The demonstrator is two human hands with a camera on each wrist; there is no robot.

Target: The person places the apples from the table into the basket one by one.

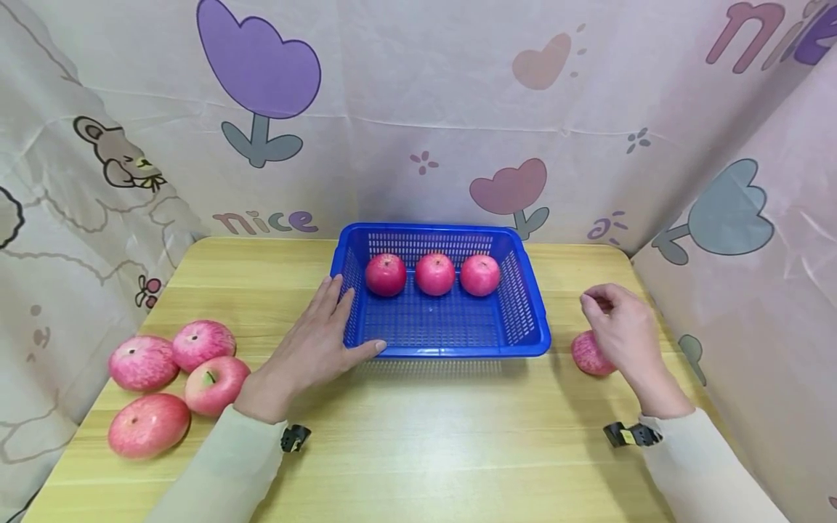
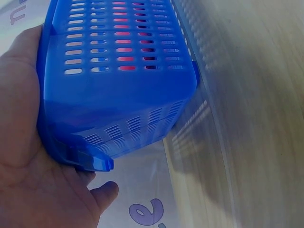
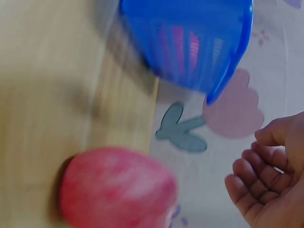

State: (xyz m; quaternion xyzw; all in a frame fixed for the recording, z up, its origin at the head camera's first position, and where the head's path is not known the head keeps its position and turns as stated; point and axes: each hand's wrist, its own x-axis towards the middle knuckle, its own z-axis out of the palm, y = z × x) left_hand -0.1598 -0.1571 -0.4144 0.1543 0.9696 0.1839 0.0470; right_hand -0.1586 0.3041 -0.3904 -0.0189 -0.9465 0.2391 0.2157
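Observation:
A blue plastic basket (image 1: 451,351) stands at the middle of the table with three red apples (image 1: 434,276) in a row along its far side. My left hand (image 1: 314,338) rests on the basket's left rim, fingers straight and thumb over the near corner. In the left wrist view, the palm lies along the rim of the basket (image 2: 114,95). My right hand (image 1: 621,327) is right of the basket, over a lone red apple (image 1: 591,354) that it partly covers. Its fingers are loosely bent with nothing in them, apart from the apple (image 3: 118,187) in the right wrist view.
Several more apples (image 1: 147,425) lie grouped at the table's left, beside the left forearm. A printed curtain (image 1: 405,109) hangs behind the table (image 1: 418,450) and along both sides. Dark wrist cameras (image 1: 296,438) sit at both cuffs.

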